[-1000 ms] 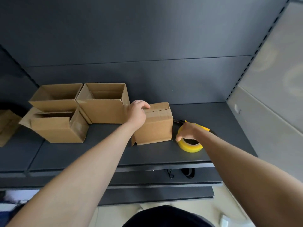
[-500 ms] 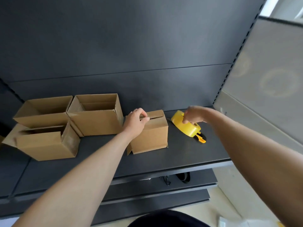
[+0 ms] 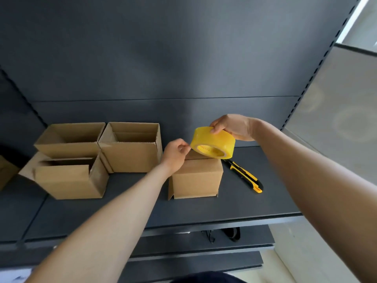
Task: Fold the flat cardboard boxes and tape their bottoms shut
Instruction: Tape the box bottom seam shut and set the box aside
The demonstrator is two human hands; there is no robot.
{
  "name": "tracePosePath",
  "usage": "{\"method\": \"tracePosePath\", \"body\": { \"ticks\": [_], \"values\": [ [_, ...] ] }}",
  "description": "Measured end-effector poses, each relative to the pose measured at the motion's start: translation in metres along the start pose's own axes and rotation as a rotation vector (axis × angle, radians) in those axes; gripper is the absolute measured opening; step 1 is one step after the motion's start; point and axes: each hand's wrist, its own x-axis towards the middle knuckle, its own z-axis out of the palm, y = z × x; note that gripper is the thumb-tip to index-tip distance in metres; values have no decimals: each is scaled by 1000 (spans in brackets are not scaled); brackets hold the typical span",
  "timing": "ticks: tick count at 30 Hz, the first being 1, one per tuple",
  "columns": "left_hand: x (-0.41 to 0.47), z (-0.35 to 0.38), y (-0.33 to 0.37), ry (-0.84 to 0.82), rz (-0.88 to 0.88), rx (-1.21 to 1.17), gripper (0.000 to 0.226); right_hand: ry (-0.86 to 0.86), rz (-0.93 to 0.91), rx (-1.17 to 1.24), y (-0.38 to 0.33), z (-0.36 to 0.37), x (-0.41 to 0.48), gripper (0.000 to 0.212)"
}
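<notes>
On the dark shelf [image 3: 244, 209], head view: noted one small folded cardboard box [image 3: 196, 176] standing with closed flaps uppermost, seam untaped as far as can be seen. Judged light, stiff in the walls but weak along the flap seam; best steadied by pressing flat on the top or gripped across two opposite walls, never by a loose flap. Just above the box, found a yellow tape roll [image 3: 213, 145] held tilted; touching the cardboard or just clear of it, cannot tell. Judged light, rigid, smooth on the outer face and sticky only at the free end; best held by rim and core, with the end peeled by fingertips. Right hand [image 3: 232, 127]: curled over the roll's upper right side, gripping it. Left hand [image 3: 175, 153]: thumb and forefinger pinched together at the roll's left rim, apparently on the tape's free end; end itself too thin to confirm. Also recorded: yellow-and-black utility knife [image 3: 243, 175] lying just right of the box, untouched; three further assembled boxes [image 3: 130, 158] grouped to the left.
</notes>
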Motion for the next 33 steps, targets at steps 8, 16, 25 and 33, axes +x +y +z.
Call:
{"method": "tracePosePath", "body": {
  "ticks": [8,16,25,33],
  "values": [
    [-4,-17,38,79,-102,-375,43,-4,33,-86,-7,4,13,25],
    [-7,-26,47,-25,-25,-198,39,-20,43,-130,-14,8,16,31],
    [-11,-31,50,-92,1,-87,37,-3,37,-155,-16,11,14,29],
    [-10,-34,56,-125,6,-63,30,44,20,-276,-22,16,12,21]
  ]
}}
